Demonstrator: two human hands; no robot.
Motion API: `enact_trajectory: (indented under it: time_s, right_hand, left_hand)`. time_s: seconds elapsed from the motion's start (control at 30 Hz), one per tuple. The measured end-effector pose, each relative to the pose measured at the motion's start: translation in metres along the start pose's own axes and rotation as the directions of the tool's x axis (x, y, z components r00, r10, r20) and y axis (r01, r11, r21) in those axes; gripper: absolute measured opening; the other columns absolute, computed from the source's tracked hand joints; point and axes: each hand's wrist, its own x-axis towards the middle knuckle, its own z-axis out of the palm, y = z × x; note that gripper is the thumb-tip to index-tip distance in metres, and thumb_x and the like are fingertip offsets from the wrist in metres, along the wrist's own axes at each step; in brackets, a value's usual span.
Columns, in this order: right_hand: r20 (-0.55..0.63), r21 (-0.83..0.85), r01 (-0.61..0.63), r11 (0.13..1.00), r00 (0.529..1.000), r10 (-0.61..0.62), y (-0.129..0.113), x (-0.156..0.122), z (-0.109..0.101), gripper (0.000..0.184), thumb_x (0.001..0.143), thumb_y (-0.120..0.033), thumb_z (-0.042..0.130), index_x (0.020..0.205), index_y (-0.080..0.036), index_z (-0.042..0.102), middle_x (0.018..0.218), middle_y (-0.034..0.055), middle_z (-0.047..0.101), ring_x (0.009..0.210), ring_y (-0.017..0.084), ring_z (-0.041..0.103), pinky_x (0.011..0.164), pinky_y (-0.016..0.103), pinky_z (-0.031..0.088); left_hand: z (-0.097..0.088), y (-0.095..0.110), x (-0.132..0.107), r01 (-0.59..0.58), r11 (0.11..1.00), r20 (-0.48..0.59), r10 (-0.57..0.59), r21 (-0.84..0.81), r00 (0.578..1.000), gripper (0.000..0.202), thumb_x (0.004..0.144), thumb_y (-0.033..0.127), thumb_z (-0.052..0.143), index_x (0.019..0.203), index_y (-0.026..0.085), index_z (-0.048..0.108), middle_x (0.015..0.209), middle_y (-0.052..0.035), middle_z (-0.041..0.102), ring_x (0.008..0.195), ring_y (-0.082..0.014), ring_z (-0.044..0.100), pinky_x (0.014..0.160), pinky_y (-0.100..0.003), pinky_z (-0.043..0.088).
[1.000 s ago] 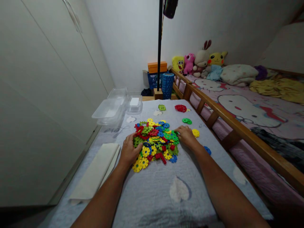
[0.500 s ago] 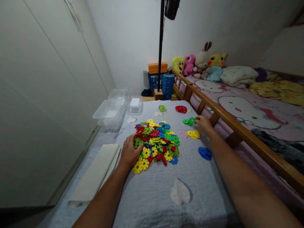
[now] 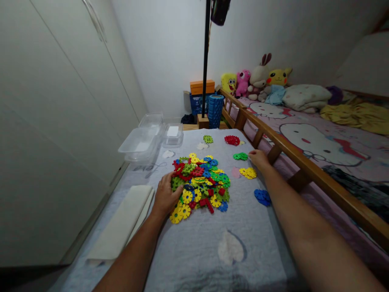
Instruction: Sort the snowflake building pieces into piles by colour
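A heap of flat plastic flower-shaped discs (image 3: 200, 180) in red, yellow, green and blue lies on a grey quilted surface (image 3: 212, 243). My left hand (image 3: 165, 195) rests against the heap's left edge, fingers curled on the discs. My right hand (image 3: 259, 158) lies just right of a small green pile (image 3: 240, 156), its fingers loosely bent with nothing seen in them. Small sorted piles lie around it: yellow (image 3: 248, 172), blue (image 3: 262, 196), red (image 3: 232, 140) and light green (image 3: 208, 139).
Clear plastic boxes (image 3: 142, 142) stand at the back left, a folded white cloth (image 3: 124, 219) at the left edge. A wooden bed rail (image 3: 291, 156) runs along the right, with plush toys (image 3: 258, 79) behind. A black pole (image 3: 206, 61) rises at the back.
My right hand left the heap's right side and moved back and right to the green pile, where green discs now lie a little fuller. My left hand stayed on the heap.
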Motion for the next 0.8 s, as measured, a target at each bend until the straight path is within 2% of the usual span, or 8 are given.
enact_trajectory:
  time_s: [0.13,0.23,0.33,0.43,0.5,0.6,0.8]
  right_hand:
    - [-0.042,0.087,0.086,0.992,0.996,-0.082,-0.02,-0.019,0.002,0.02,0.072,-0.02,0.058,0.085,-0.016,0.073,0.085,0.0076,0.074,0.08,0.021,0.066,0.071,0.028,0.049]
    - [0.039,0.166,0.229,0.959,0.97,-0.238,-0.048,-0.046,0.015,0.025,0.077,-0.024,0.057,0.094,-0.015,0.073,0.091,0.0068,0.075,0.083,0.02,0.067,0.077,0.029,0.051]
    - [0.226,0.192,0.39,0.901,0.875,-0.427,-0.073,-0.078,0.037,0.025,0.081,-0.024,0.057,0.099,-0.016,0.074,0.095,0.007,0.076,0.085,0.02,0.067,0.081,0.031,0.052]
    - [0.285,0.084,0.54,0.838,0.792,-0.539,-0.087,-0.104,0.058,0.032,0.084,-0.018,0.058,0.112,-0.017,0.072,0.118,0.0106,0.074,0.108,0.023,0.065,0.1,0.036,0.046]
    - [0.321,0.005,0.586,0.81,0.767,-0.556,-0.091,-0.114,0.068,0.038,0.086,-0.015,0.055,0.122,-0.02,0.069,0.132,0.01,0.068,0.12,0.024,0.06,0.108,0.038,0.04]
    - [0.364,-0.06,0.602,0.796,0.756,-0.544,-0.091,-0.121,0.072,0.041,0.089,-0.015,0.052,0.127,-0.023,0.066,0.14,0.0067,0.063,0.126,0.024,0.056,0.108,0.038,0.038]
    - [0.372,-0.153,0.604,0.782,0.769,-0.521,-0.088,-0.118,0.067,0.034,0.094,-0.022,0.053,0.124,-0.022,0.068,0.127,0.0103,0.066,0.116,0.025,0.055,0.101,0.037,0.04]
  left_hand:
    - [0.0,0.0,0.0,-0.008,1.0,-0.007,0.008,-0.01,1.0,0.05,0.081,0.035,0.061,0.128,0.02,0.055,0.13,-0.0121,0.062,0.127,-0.0299,0.056,0.112,-0.049,0.043]
    - [-0.001,0.001,0.0,-0.011,1.0,-0.005,0.011,-0.002,1.0,0.05,0.081,0.034,0.061,0.129,0.019,0.056,0.13,-0.0126,0.062,0.126,-0.0298,0.056,0.111,-0.049,0.044]
    - [0.0,0.0,0.0,-0.016,1.0,-0.007,0.017,0.005,1.0,0.051,0.081,0.034,0.062,0.129,0.018,0.056,0.13,-0.0132,0.062,0.126,-0.03,0.057,0.111,-0.049,0.045]
    - [0.0,0.0,0.0,-0.018,1.0,-0.012,0.018,0.011,1.0,0.051,0.081,0.033,0.062,0.128,0.018,0.056,0.129,-0.0131,0.063,0.125,-0.03,0.057,0.11,-0.05,0.045]
    - [0.0,0.0,0.0,-0.017,1.0,-0.01,0.017,0.014,1.0,0.05,0.08,0.033,0.062,0.128,0.018,0.056,0.128,-0.0127,0.063,0.125,-0.0297,0.057,0.111,-0.049,0.045]
    - [0.0,0.001,0.0,-0.016,1.0,-0.014,0.017,0.016,1.0,0.05,0.081,0.032,0.062,0.128,0.019,0.056,0.128,-0.0123,0.063,0.125,-0.0293,0.057,0.111,-0.048,0.045]
    - [0.001,0.0,0.0,-0.023,1.0,-0.015,0.023,0.003,1.0,0.05,0.081,0.033,0.062,0.128,0.02,0.056,0.129,-0.0118,0.062,0.126,-0.029,0.056,0.112,-0.048,0.043]
